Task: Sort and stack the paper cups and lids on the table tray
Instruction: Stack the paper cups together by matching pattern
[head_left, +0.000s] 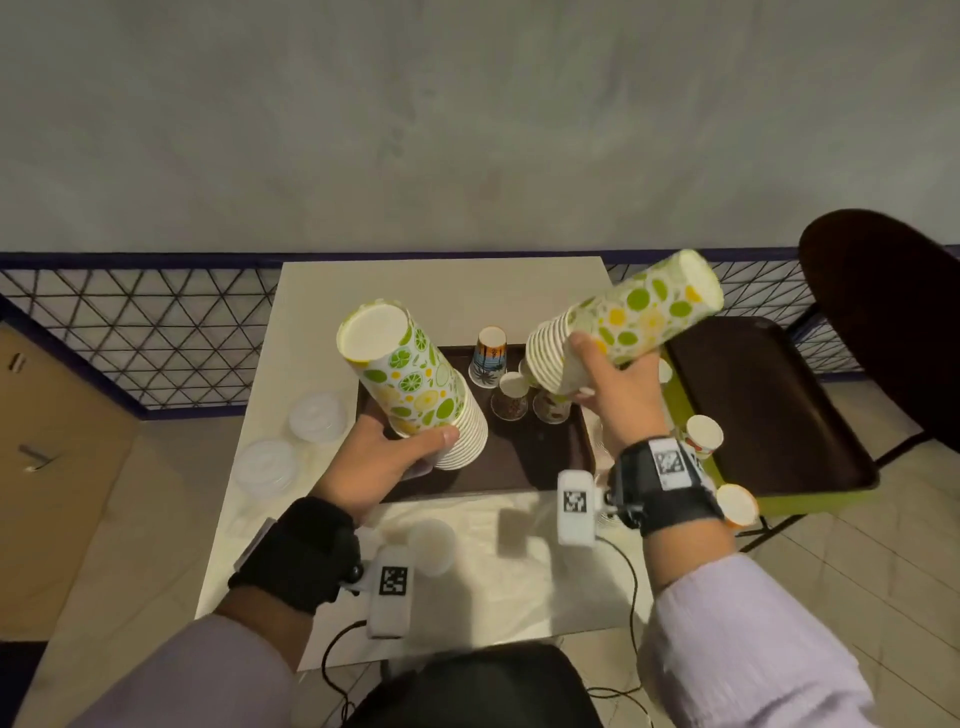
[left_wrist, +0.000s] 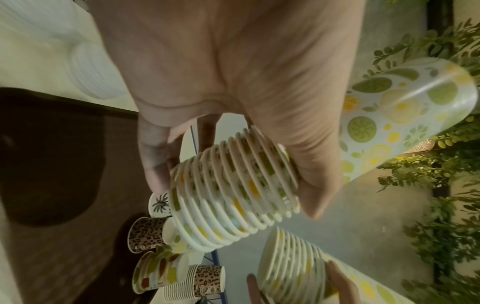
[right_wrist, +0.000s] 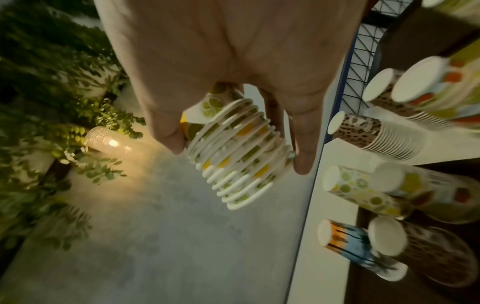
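Observation:
My left hand (head_left: 410, 431) grips a nested stack of citrus-print paper cups (head_left: 410, 384), bottom up and tilted, above the left part of the brown tray (head_left: 519, 473). In the left wrist view the thumb and fingers curl round that stack's rims (left_wrist: 233, 195). Over the tray's right side my right hand (head_left: 587, 369) holds a second citrus stack (head_left: 639, 317) in the air, leaning right; its rims (right_wrist: 233, 152) sit between thumb and fingers. On the tray stand a sunset-print cup (head_left: 490, 356) and a leopard-print cup (head_left: 511, 397). Clear lids (head_left: 318, 418) lie left of the tray.
A second dark tray (head_left: 769, 415) rests on a chair to the right, with two upturned cups (head_left: 704, 436) near its left rim. A further pile of lids (head_left: 267, 467) lies at the table's left edge. A blue mesh fence (head_left: 156, 332) runs behind the table.

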